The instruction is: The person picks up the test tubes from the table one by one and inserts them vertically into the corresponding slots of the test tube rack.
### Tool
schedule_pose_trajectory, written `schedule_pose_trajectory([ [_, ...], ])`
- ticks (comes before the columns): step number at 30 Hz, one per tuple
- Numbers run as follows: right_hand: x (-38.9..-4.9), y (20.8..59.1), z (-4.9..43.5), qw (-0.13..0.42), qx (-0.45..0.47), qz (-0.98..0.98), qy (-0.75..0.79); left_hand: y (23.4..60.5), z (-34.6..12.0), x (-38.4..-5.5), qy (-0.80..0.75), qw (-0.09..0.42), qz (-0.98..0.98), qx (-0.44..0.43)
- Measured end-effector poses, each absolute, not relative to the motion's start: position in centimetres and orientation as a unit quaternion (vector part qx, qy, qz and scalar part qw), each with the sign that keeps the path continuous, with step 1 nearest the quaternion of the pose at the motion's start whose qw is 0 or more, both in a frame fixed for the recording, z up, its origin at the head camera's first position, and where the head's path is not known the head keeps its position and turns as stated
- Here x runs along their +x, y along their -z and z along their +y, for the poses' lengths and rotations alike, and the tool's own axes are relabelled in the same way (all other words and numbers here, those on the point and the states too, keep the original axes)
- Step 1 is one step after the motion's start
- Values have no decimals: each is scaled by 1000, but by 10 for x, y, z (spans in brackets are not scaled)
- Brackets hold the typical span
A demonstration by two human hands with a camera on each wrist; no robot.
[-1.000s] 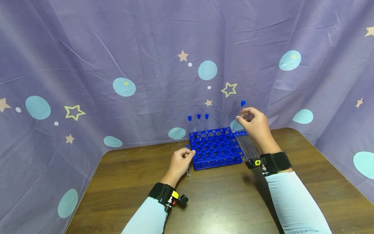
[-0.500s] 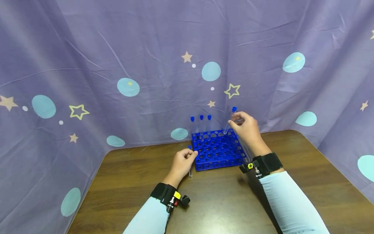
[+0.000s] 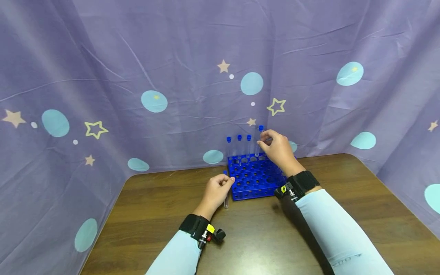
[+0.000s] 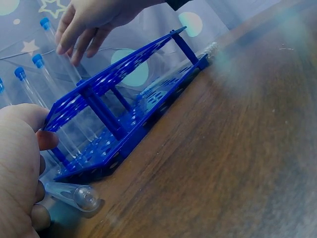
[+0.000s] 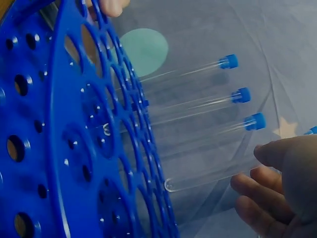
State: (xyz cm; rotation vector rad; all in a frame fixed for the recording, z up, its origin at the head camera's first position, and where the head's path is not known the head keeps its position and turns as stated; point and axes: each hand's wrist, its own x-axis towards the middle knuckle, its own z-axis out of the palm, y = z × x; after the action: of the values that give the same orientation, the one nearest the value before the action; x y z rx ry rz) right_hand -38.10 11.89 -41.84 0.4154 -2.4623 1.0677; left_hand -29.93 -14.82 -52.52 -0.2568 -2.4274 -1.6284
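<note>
My right hand [image 3: 278,147] pinches a clear test tube [image 5: 213,177] with a blue cap. The tube is nearly upright, its rounded end just above the back row of the blue test tube rack [image 3: 254,187]. To its left, three capped tubes [image 5: 198,105] stand in that row. My left hand [image 3: 214,193] grips the rack's near left corner, thumb on the upper edge in the left wrist view. Another tube [image 4: 74,194] lies on the table under the left hand, against the rack's left side; the hand hides its middle.
The brown wooden table [image 3: 158,214] ends at a purple curtain [image 3: 185,114] hanging close behind the rack. To the rack's right, my right forearm and wrist strap [image 3: 302,183] cover most of what lies there.
My right hand has carried its tube leftward from the rack's back right corner to beside the standing tubes. The left hand stays at the rack's corner. The head view has shifted slightly.
</note>
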Motion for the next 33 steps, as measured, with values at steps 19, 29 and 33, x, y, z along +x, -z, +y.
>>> schedule_pose_trajectory([
  [19,-396,444,105,182,123,-907,-360,525,-148,-300,540,116,-829,-93],
  [29,-395,449,106,180,123,-908,-358,523,-147,-299,544,114,-826,-91],
  [33,-393,450,107,180,123,-908,-358,523,-147,-299,545,117,-826,-89],
])
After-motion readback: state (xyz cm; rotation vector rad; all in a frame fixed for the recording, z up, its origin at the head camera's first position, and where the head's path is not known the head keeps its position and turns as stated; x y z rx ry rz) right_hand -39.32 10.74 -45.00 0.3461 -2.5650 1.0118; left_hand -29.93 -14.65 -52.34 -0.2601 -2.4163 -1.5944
